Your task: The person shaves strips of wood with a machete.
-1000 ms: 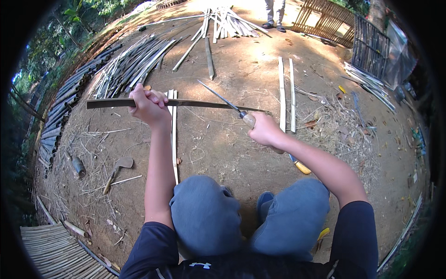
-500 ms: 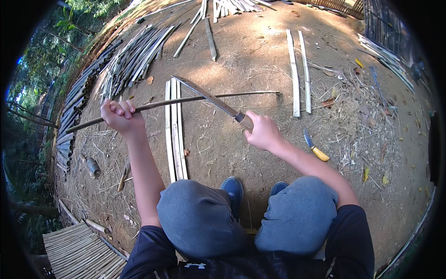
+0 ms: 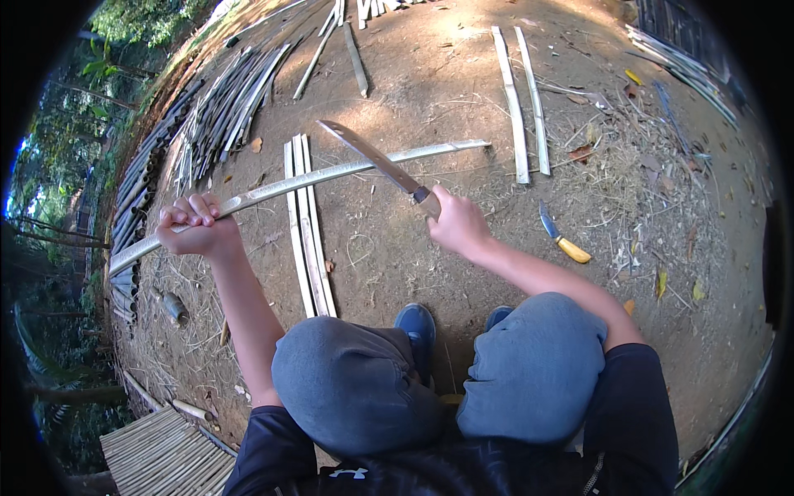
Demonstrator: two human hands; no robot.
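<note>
My left hand (image 3: pixel 198 226) is closed round a long split bamboo strip (image 3: pixel 285 187), whose pale inner face shows. The strip slants up to the right, its far tip close to or on the ground. In my right hand (image 3: pixel 460 221) is the wooden handle of a machete (image 3: pixel 376 159). Its long blade points up and left and crosses over the strip; I cannot tell whether it touches. Below the crossing, several pale bamboo strips (image 3: pixel 311 248) lie side by side on the ground.
A knife with a yellow handle (image 3: pixel 572 249) lies right of my right forearm. Two pale strips (image 3: pixel 514 116) lie ahead on the right. Piles of split bamboo (image 3: pixel 236 103) and dark bamboo poles (image 3: pixel 141 190) lie at the left. A slatted bamboo platform (image 3: pixel 165 455) stands at the lower left.
The bamboo strip has rolled from its narrow edge to show its pale inner face. My left hand has shifted left and slightly down; the machete has moved a little.
</note>
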